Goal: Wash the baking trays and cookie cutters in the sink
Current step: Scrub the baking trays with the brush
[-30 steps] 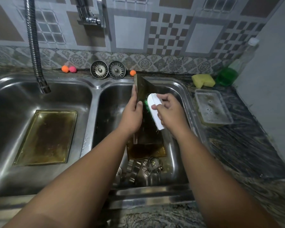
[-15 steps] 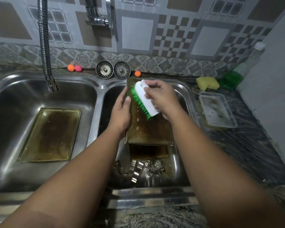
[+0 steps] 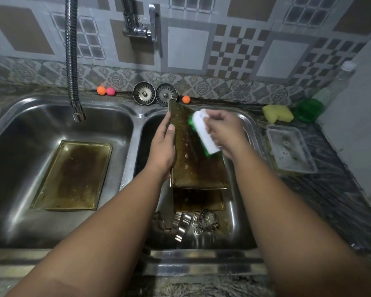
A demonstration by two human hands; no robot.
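Over the right sink basin (image 3: pixel 240 211) my left hand (image 3: pixel 162 147) grips the left edge of a greasy brown baking tray (image 3: pixel 193 166), tilted up on its near end. My right hand (image 3: pixel 222 130) holds a white scrub brush (image 3: pixel 204 130) with green bristles, pressed against the tray's upper face. A second dirty tray (image 3: pixel 198 199) lies flat under it on the basin floor. Several metal cookie cutters (image 3: pixel 193 224) sit near the basin's front. A third tray (image 3: pixel 73 176) lies flat in the left basin (image 3: pixel 19 146).
A flexible faucet hose (image 3: pixel 72 61) hangs over the left basin. Two drain strainers (image 3: pixel 154 94) and small coloured balls (image 3: pixel 105 91) sit on the back ledge. On the right counter are a yellow sponge (image 3: pixel 276 113), a green soap bottle (image 3: pixel 313 103) and a plastic container (image 3: pixel 289 148).
The brush has gone up the tray's face and come partway back down to the right. The tray has turned from edge-on to show its face.
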